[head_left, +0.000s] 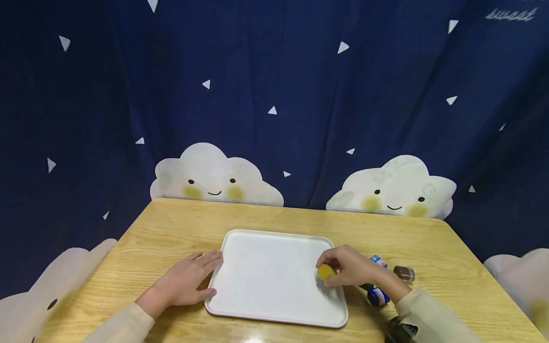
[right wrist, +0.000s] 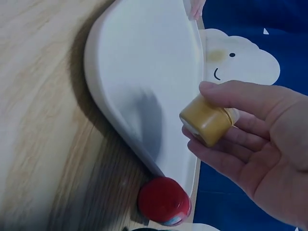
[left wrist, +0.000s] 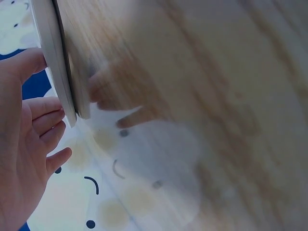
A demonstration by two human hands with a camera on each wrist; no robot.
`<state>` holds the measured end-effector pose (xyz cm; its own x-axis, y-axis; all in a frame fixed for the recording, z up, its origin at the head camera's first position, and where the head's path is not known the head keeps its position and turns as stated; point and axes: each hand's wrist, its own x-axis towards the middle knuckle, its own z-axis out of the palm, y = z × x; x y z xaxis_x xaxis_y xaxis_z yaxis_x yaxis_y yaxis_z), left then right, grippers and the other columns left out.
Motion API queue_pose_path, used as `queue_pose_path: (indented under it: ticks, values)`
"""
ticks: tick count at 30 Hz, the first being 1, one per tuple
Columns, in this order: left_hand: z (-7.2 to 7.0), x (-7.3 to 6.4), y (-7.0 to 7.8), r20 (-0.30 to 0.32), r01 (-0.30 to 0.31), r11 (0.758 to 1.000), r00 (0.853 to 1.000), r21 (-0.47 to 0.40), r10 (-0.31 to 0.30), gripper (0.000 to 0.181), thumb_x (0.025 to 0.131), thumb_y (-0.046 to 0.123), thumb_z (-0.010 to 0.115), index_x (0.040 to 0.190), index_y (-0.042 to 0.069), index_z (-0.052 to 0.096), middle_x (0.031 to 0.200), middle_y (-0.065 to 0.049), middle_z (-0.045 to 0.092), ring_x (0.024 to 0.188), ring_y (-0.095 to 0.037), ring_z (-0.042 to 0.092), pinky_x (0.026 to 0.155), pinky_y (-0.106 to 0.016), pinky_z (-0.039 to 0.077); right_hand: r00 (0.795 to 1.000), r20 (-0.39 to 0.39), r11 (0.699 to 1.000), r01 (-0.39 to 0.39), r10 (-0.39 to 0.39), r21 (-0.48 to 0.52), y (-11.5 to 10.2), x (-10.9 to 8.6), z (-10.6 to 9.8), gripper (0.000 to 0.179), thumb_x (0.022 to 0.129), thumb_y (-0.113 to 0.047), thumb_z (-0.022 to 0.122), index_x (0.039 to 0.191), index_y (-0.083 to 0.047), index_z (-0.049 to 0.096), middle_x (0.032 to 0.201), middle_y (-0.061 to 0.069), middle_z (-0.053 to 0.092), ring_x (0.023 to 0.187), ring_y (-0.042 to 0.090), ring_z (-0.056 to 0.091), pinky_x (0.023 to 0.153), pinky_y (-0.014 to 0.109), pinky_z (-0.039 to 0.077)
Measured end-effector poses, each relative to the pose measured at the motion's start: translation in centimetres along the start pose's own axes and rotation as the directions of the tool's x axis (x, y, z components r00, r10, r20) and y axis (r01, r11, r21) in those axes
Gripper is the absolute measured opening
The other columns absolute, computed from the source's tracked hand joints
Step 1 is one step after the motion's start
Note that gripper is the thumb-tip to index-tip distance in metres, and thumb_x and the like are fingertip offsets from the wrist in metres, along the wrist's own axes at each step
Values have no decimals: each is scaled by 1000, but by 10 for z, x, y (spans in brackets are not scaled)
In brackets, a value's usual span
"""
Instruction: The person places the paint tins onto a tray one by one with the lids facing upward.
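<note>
Over the right part of a white rectangular tray [head_left: 279, 276], my right hand [head_left: 349, 267] pinches a small yellow jar [head_left: 325, 271]. In the right wrist view the jar [right wrist: 207, 119] is tilted between thumb and fingers, close above the tray [right wrist: 139, 53], its shadow falling on the white surface. My left hand [head_left: 187, 280] lies at the tray's left edge with its fingers extended. The left wrist view shows those fingertips [left wrist: 57, 103] right at the tray's rim [left wrist: 54, 62].
Several small jars lie right of the tray, partly behind my right arm: a light blue one [head_left: 378, 260], a brown one [head_left: 404, 273], a dark blue one [head_left: 378, 296] and black ones [head_left: 400, 329]. A red jar [right wrist: 163, 199] shows beside the tray. Behind the wooden table [head_left: 180, 221] hangs a blue curtain [head_left: 240, 71].
</note>
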<state>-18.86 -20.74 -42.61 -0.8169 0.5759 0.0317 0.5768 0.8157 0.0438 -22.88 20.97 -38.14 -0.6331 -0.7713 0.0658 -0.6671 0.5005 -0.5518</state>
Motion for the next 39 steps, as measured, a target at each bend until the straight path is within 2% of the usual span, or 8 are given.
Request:
queue_pose_path:
  ticks: [4,7,17,24,29,39]
  values:
    - [0,0,0,3,1,1000,1000,-8,-1,72,86,43,65,141,0,46,147,-14,47,136,-27,46,111,-51,40,999,29,998,-40,39,46,2,9,1,27,76,-11,79,99,-2,68,84,2,70,71,-3,54,64,17,55]
    - [-1,-1,1,8,0,1000,1000,-13,0,73,86,43,64,141,0,45,148,-14,47,136,-27,46,110,-51,40,997,45,995,-64,61,70,4,16,3,27,76,-12,79,100,-3,69,84,1,70,73,-2,56,68,19,57]
    - [0,-2,0,2,3,1000,1000,-12,-3,71,86,42,64,141,0,46,147,-14,48,136,-26,47,111,-50,40,997,55,990,-61,54,129,8,51,15,30,75,-14,81,101,-4,70,83,3,69,70,3,54,64,13,48]
    - [2,-2,0,-8,8,1000,1000,0,-8,70,86,42,64,141,1,47,146,-14,48,135,-26,47,111,-49,41,999,0,987,-50,50,153,7,70,29,31,73,-13,82,99,-4,70,84,6,71,69,2,54,65,11,48]
    - [2,-3,1,-15,11,1000,1000,3,-11,70,86,42,64,141,1,47,146,-14,49,135,-27,47,110,-49,41,998,-39,984,-41,48,172,5,80,35,31,73,-12,82,100,-3,69,90,10,74,73,-1,59,67,12,52]
    - [2,-1,1,-13,2,1000,1000,5,-2,70,86,43,63,141,2,46,147,-13,48,136,-25,47,110,-49,42,995,-54,973,-66,80,220,4,103,43,31,73,-10,82,99,-1,69,93,13,74,77,2,64,71,12,55]
